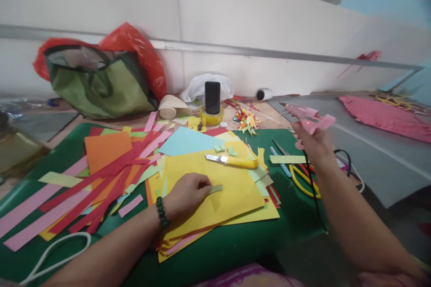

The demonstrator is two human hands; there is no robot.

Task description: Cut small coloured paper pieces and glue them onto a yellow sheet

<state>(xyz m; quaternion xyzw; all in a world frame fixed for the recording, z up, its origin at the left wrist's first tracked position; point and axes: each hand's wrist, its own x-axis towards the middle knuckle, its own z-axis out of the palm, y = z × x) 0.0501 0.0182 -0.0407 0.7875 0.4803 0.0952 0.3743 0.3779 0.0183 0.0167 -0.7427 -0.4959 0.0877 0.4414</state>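
My left hand [190, 193], with a green bead bracelet [162, 211] at its wrist, pinches a small olive-green paper strip [216, 188] against a stack of yellow paper sheets [202, 215]. Raised at the right, my right hand [316, 143] is closed round a pink glue gun [311, 121]. Its nozzle points left and a small red light glows on it. A yellow utility knife [232, 161] lies on the top sheet, blade to the left. Beside it are small pale green paper pieces [232, 151]. A light blue sheet [190, 141] lies behind.
Red, pink and orange paper strips [111, 174] spread over the green mat [235, 251] at left. Yellow-handled scissors [301, 183] lie near the right forearm. Behind stand a phone [212, 97], a yellow tape roll [212, 117], a paper-strip cluster [247, 121] and a green bag [101, 82].
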